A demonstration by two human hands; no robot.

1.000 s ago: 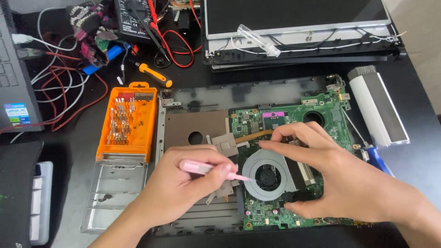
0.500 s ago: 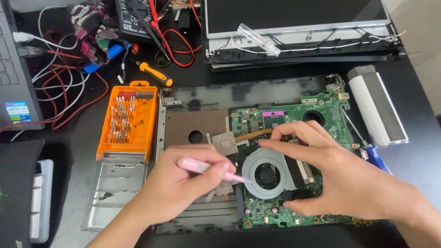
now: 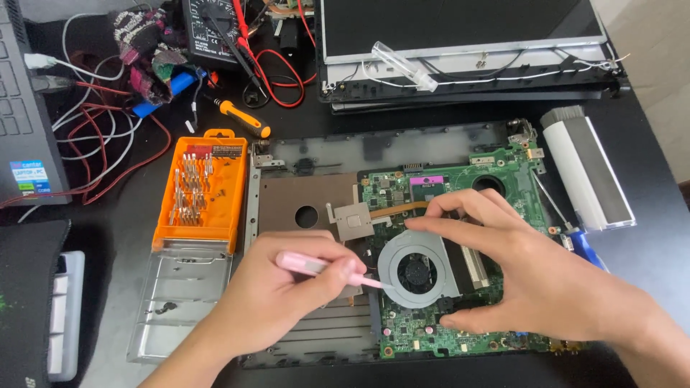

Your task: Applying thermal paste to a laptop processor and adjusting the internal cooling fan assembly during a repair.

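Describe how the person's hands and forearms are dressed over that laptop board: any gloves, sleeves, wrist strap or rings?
Both hands are bare. The left hand shows no glove, ring or watch, and its forearm is uncovered down to the bottom edge of the picture. The right hand is likewise ungloved and ringless, with a bare wrist and forearm. No sleeve, wrist strap or cable shows on either arm.

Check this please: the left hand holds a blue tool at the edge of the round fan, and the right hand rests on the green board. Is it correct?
Not quite. The head view shows the tool in the left hand is pink, not blue. Its tip is at the edge of the round fan, and the right hand rests on the green board.
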